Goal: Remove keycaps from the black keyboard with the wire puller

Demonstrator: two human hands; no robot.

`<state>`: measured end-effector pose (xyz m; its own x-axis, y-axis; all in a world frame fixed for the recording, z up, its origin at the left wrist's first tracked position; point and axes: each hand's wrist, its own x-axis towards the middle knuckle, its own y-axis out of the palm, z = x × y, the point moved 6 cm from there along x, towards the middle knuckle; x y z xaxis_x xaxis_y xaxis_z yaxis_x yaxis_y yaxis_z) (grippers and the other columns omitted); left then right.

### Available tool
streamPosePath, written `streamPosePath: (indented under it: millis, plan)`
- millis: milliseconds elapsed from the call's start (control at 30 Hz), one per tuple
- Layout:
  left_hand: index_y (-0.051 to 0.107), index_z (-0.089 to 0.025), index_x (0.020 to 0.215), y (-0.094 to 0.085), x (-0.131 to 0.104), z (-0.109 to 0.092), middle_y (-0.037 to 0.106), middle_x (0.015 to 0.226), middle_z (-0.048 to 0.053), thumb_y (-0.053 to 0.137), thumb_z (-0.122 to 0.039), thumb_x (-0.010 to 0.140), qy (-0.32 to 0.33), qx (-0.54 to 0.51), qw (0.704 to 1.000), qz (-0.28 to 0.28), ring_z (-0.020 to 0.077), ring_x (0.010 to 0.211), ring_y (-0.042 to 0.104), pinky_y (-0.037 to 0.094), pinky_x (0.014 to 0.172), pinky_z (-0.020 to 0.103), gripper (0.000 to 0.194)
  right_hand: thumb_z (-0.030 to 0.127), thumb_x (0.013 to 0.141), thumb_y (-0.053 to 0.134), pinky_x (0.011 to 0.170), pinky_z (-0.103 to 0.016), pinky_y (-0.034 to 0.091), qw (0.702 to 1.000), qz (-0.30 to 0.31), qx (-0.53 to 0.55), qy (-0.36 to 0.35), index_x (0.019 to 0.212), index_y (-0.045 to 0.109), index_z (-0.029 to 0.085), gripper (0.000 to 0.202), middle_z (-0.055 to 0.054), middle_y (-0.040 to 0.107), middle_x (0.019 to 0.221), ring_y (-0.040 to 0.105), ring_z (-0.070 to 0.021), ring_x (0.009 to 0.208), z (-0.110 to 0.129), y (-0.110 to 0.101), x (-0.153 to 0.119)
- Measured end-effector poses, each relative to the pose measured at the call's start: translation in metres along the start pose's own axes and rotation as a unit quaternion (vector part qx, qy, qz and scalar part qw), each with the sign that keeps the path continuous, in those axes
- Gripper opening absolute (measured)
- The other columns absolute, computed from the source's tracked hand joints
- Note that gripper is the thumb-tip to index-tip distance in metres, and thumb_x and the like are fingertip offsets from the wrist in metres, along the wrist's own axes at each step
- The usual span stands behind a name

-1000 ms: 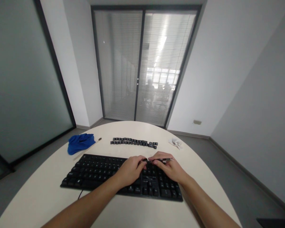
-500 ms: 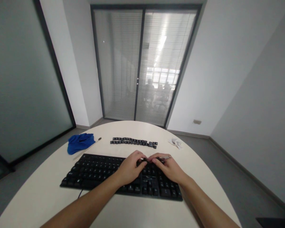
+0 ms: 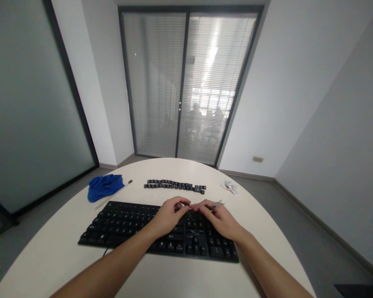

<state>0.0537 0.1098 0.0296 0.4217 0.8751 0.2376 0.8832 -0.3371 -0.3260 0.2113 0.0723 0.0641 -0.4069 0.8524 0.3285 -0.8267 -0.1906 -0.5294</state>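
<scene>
A black keyboard [image 3: 127,223] lies across the round table, its right part under both hands. My left hand [image 3: 170,215] is over the keyboard's upper middle, thumb and fingers curled together around something I cannot make out. Close beside it, fingertips nearly touching, my right hand [image 3: 217,217] is also closed. A thin light-coloured item [image 3: 218,204] shows at its fingers; the rest of it is hidden. Beyond the keyboard, loose black keycaps [image 3: 168,185] lie in two uneven rows.
On the pale table [image 3: 170,165], a blue cloth [image 3: 104,187] and a thin-handled brush [image 3: 115,196] lie at the left. A crumpled white item [image 3: 230,186] lies at the right. A cable [image 3: 105,251] runs from the keyboard's near edge.
My left hand has shifted slightly left, its thumb moving away from the right hand. The small dark and white piece seen at its fingertips is now hidden or blurred.
</scene>
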Motion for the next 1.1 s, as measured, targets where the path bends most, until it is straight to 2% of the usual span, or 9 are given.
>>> streamPosePath:
  millis: [100,233,400,567,667,933,1033,1100]
  plan:
    - [0.064,-0.014,0.102,-0.001,0.002,0.007,0.069,0.086,0.006,0.063,-0.026,0.081,-0.019,-0.037,0.999,-0.021,0.0181,0.079,0.062,0.049,0.079,0.033,0.024,0.042,0.099,0.038,0.095,-0.035,0.046,0.999,-0.026,0.015,0.013,0.097,0.067,0.018,0.038,-0.007,0.069,0.098,0.063,-0.0192,0.096,-0.003,-0.004,0.000]
    - [0.061,-0.015,0.105,0.001,0.002,0.007,0.069,0.102,0.008,0.067,-0.018,0.076,-0.004,-0.098,0.995,-0.009,0.0183,0.089,0.063,0.048,0.088,0.035,0.030,0.043,0.100,0.034,0.081,-0.030,0.047,0.997,-0.067,-0.041,0.006,0.099,0.063,0.018,0.038,-0.004,0.064,0.084,0.060,-0.0172,0.082,-0.005,-0.010,0.001]
    - [0.057,-0.016,0.104,0.004,0.000,0.007,0.068,0.103,0.008,0.068,-0.014,0.072,-0.020,-0.166,0.986,0.010,0.0168,0.090,0.064,0.048,0.087,0.034,0.033,0.038,0.098,0.041,0.083,-0.029,0.046,0.995,-0.041,-0.087,-0.006,0.104,0.064,0.020,0.029,-0.004,0.068,0.093,0.062,-0.0180,0.087,0.001,-0.005,0.004]
    - [0.056,-0.016,0.106,0.004,0.000,0.008,0.068,0.099,0.007,0.071,-0.014,0.069,-0.032,-0.176,0.984,0.007,0.0157,0.086,0.062,0.048,0.081,0.031,0.039,0.034,0.092,0.056,0.085,-0.028,0.048,0.996,-0.003,-0.094,-0.005,0.110,0.066,0.022,0.024,-0.004,0.072,0.103,0.065,-0.0192,0.092,0.004,0.003,0.004]
    - [0.054,-0.016,0.107,0.004,0.000,0.007,0.069,0.097,0.007,0.072,-0.014,0.067,-0.039,-0.185,0.982,0.013,0.0141,0.080,0.062,0.048,0.075,0.029,0.044,0.031,0.090,0.059,0.089,-0.029,0.048,0.994,0.014,-0.104,-0.024,0.110,0.068,0.024,0.024,-0.004,0.072,0.109,0.066,-0.0204,0.098,0.004,0.006,0.004]
    - [0.052,-0.016,0.109,0.007,0.001,0.009,0.069,0.092,0.005,0.077,-0.018,0.065,-0.050,-0.180,0.982,0.028,0.0097,0.065,0.057,0.044,0.066,0.025,0.051,0.030,0.089,0.060,0.086,-0.030,0.049,0.990,0.015,-0.139,-0.029,0.110,0.069,0.024,0.024,-0.005,0.073,0.106,0.067,-0.0211,0.095,0.002,0.010,0.004]
    - [0.051,-0.016,0.111,0.008,0.001,0.011,0.070,0.095,0.006,0.075,-0.019,0.067,-0.048,-0.176,0.983,0.033,0.0111,0.068,0.060,0.045,0.069,0.026,0.050,0.030,0.089,0.059,0.086,-0.029,0.048,0.990,0.025,-0.137,-0.033,0.109,0.069,0.024,0.023,-0.005,0.073,0.105,0.067,-0.0208,0.094,0.003,0.011,0.004]
    - [0.051,-0.016,0.110,0.008,0.001,0.010,0.069,0.103,0.009,0.073,-0.018,0.068,-0.039,-0.159,0.986,0.027,0.0142,0.077,0.062,0.047,0.072,0.028,0.047,0.031,0.089,0.059,0.083,-0.028,0.048,0.991,0.012,-0.134,-0.024,0.107,0.069,0.023,0.022,-0.004,0.073,0.104,0.067,-0.0196,0.091,0.000,0.006,0.005]
